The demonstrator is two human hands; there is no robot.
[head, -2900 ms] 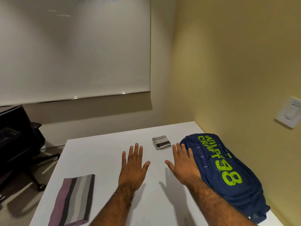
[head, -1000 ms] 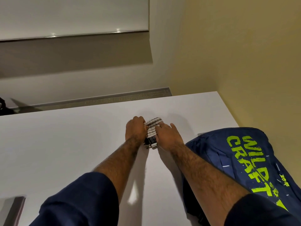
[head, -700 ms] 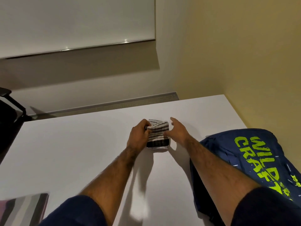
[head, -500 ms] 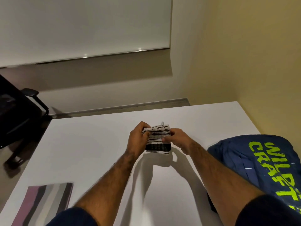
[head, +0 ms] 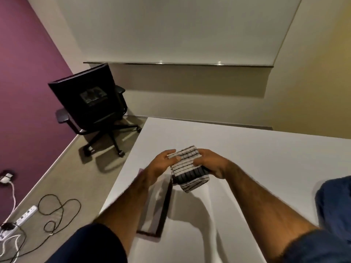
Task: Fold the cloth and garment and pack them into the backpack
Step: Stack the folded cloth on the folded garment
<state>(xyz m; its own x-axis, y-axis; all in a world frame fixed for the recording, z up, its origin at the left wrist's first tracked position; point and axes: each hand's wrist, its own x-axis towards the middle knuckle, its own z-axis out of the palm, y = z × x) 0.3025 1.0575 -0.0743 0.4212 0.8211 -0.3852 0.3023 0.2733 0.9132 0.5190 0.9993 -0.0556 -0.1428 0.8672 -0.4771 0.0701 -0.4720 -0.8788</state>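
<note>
I can read no text, label or number from here; the pale patch on the chair [head: 91, 103] is too blurred.

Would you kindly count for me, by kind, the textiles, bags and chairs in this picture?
Cloths: 1, the striped cloth
Garments: 1, the folded garment
Backpacks: 1, the blue backpack
Chairs: 1, the office chair
Total: 4

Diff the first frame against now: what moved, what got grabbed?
The left grip and right grip, flat on the table at first, reached the small striped cloth, pinched its sides and lifted it off the surface toward the person. Unchanged: folded striped garment and blue backpack stay on the table.
</note>
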